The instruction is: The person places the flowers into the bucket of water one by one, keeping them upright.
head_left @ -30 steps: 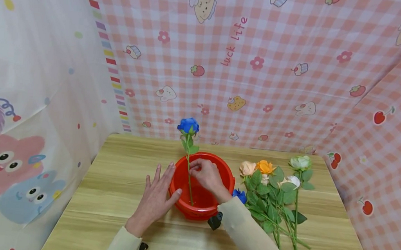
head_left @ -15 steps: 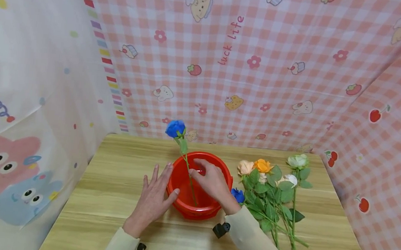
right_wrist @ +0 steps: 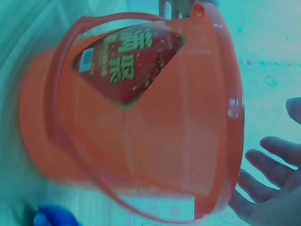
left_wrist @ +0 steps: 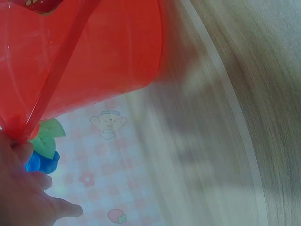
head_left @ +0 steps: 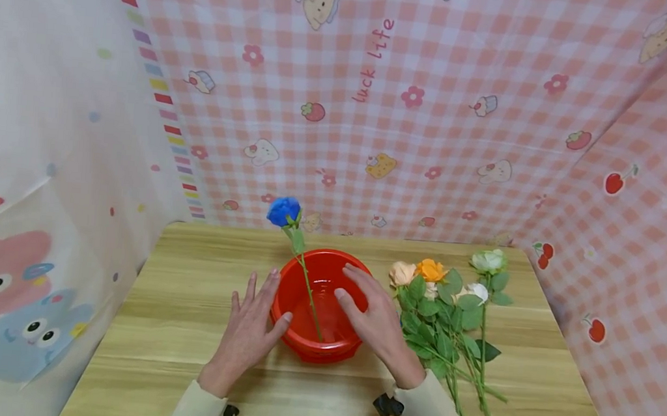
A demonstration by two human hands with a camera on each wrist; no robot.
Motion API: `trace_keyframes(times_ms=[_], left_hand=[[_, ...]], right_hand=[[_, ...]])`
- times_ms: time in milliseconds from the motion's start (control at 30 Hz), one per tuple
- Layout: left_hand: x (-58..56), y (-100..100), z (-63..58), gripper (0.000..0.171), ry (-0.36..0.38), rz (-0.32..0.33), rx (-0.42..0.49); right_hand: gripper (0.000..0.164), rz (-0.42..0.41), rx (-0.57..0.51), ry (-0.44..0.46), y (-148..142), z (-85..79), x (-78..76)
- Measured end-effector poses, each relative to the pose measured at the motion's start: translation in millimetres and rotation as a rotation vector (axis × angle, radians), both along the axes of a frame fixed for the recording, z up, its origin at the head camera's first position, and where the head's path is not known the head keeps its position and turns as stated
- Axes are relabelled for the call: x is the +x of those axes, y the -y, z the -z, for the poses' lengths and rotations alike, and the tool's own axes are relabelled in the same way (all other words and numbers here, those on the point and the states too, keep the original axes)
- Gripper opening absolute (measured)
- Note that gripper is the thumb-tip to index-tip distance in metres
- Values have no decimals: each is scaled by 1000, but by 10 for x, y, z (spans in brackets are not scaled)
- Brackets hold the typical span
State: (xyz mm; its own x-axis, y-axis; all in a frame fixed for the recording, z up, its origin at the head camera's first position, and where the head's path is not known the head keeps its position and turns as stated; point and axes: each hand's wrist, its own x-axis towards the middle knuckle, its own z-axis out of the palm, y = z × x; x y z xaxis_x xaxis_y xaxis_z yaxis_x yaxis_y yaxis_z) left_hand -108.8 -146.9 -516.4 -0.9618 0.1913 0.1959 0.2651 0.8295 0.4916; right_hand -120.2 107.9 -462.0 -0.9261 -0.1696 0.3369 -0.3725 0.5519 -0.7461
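A red bucket (head_left: 322, 353) stands upright on the table, its handle (right_wrist: 54, 108) hanging down and a dark red label (right_wrist: 127, 66) on its side. One blue rose (head_left: 284, 212) leans in it, stem foot inside near the front wall, bloom out past the far left rim. My left hand (head_left: 246, 329), fingers spread and straight, lies at the bucket's left rim. On the opposite side, my right hand (head_left: 380, 323) hovers over the right rim with fingers extended, holding nothing. The right wrist view has these fingers (right_wrist: 268, 165) beside the rim.
To the right lies a pile of roses with leafy stems (head_left: 447, 328): peach (head_left: 402, 273), orange (head_left: 431, 270), white and pale green (head_left: 488, 261). Another blue rose (right_wrist: 54, 216) lies close to the bucket. A checked cloth (head_left: 338, 143) hangs behind the wooden table (head_left: 187, 275).
My right hand has let go of the blue rose's stem and drawn back to the right rim, its fingers opening. The rose has tipped left against the rim. My left hand has stayed at the bucket.
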Motion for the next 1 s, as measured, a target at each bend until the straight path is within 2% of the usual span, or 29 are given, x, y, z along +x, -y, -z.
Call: trace_keyframes(times_ms=[233,633,767,1000], left_hand=[[10,4,13,79,-12,1,1],[0,5,19,81,-6,5,-4],[-1,3,17,81,-9,5,0],[-1,1,21,81,-8,5,8]], right_hand=[[42,49,11,-159,-195,86,108],[37,171,50,-342,-629,282,173],[36,239,49,-357,-787,335,181],[35,309,49,-314,-1066,445,195]])
